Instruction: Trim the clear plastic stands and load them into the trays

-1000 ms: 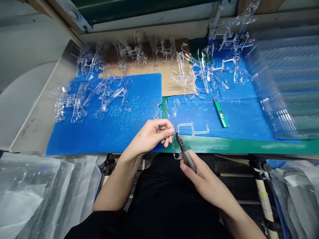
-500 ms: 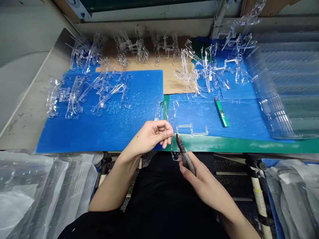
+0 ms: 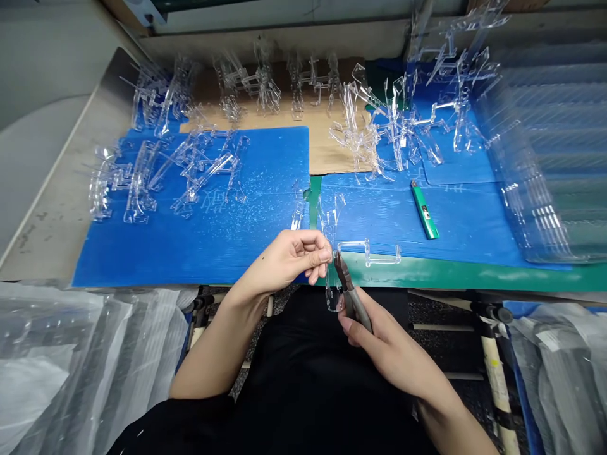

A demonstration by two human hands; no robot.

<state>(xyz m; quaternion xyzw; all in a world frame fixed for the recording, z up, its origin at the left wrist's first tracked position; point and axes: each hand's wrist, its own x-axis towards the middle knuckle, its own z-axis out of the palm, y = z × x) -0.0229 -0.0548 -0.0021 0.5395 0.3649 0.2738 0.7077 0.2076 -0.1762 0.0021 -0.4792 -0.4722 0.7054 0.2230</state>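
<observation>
My left hand (image 3: 303, 256) is closed, pinching a clear plastic molded part (image 3: 331, 218) over the bench's front edge. A thin zigzag strip of clear plastic (image 3: 368, 253) extends from this part to the right. My right hand (image 3: 374, 325) is wrapped around the grey handles of a pair of cutting pliers (image 3: 349, 284). The dark jaws point up and lie against the clear plastic, just right of my left fingertips. Whether the blades are closed on it I cannot tell. The part's lower end hangs beside my right fingers.
Several clear molded parts lie in heaps on the left (image 3: 142, 180) and at the back right (image 3: 393, 126). A green lighter (image 3: 424, 210) rests on the blue sheet (image 3: 265, 234). Stacked clear trays (image 3: 559, 164) stand at the right; plastic bags (image 3: 61, 354) are at the lower left.
The view has shifted slightly. My left hand keeps its pinch and the pliers stay at the plastic. The zigzag strip appears a little lower and further right.
</observation>
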